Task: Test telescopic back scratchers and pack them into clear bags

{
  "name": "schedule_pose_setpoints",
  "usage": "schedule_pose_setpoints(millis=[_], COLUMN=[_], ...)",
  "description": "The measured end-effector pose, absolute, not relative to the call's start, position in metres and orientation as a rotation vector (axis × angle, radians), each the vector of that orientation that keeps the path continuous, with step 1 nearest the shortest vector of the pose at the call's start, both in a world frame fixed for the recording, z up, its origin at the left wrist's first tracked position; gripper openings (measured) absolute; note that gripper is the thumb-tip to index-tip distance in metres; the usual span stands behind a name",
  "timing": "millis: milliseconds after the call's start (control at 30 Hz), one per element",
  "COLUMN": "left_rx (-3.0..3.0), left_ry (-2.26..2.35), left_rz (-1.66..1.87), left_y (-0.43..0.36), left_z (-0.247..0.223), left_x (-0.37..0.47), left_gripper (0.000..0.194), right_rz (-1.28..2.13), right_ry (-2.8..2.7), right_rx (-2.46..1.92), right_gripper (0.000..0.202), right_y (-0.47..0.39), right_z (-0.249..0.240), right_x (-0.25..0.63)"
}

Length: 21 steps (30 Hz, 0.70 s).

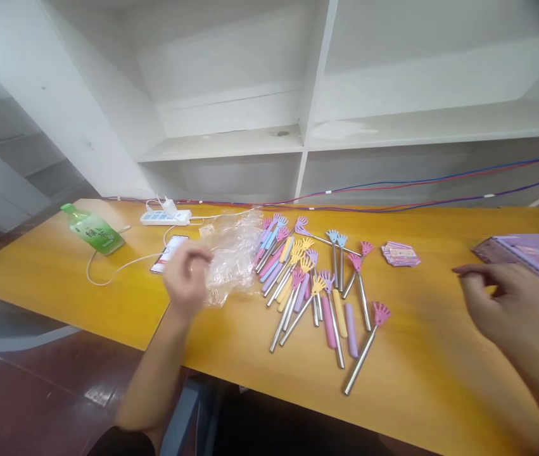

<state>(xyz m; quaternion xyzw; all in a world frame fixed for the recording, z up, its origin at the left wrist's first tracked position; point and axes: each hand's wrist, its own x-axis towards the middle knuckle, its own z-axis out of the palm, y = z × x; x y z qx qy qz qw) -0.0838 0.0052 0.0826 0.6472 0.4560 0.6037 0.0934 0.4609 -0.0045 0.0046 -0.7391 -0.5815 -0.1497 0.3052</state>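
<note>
My left hand (186,278), a little blurred, is above the table by the phone (170,253) and crumpled clear plastic bags (234,256). Its fingers are curled in, and nothing shows in them. At the right, my right hand (511,301) has thumb and forefinger bent together; the other fingers are hidden, and I cannot make out anything held. Behind it lies a purple-edged plastic packet (530,253), partly covered by the hand. Between my hands several telescopic back scratchers (361,354) lie loose, with hand-shaped heads in pink, yellow, blue and purple. Some have coloured grips (351,329).
A small stack of printed cards (399,254) lies right of the scratchers. On the left are a green drink bottle (93,231) and a power strip (165,217) with a white cable. Wires run along the table's back edge, below white shelves (231,142).
</note>
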Motion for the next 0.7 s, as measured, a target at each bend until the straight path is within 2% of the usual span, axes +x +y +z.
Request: schedule_pose_setpoints(millis=[67, 200, 267, 400, 567, 700], left_rx=[1.827, 1.776, 1.775, 1.873, 1.872, 1.779], left_ry=[1.884, 2.455, 2.505, 2.492, 2.632, 2.577], left_rz=[1.738, 0.904, 0.727, 0.605, 0.192, 0.098], left_y=[0.035, 0.084, 0.092, 0.094, 0.115, 0.135], left_z=[0.084, 0.068, 0.059, 0.05, 0.044, 0.042], left_x=[-0.137, -0.209, -0.223, -0.226, -0.222, -0.226], left_gripper=[0.013, 0.022, 0.024, 0.03, 0.076, 0.089], right_rz=[-0.351, -0.231, -0.233, -0.246, -0.258, -0.263], right_ry=[-1.548, -1.563, -1.544, -1.442, -1.367, -1.382], right_rx=[-1.849, -1.802, -1.8, -1.846, -1.864, -1.867], right_gripper=[0.029, 0.027, 0.027, 0.025, 0.028, 0.029], right_y=[-0.006, -0.007, -0.009, -0.015, -0.019, -0.019], right_z=[-0.005, -0.011, -0.014, -0.023, -0.035, -0.044], right_x=[0.424, 0.392, 0.397, 0.416, 0.43, 0.437])
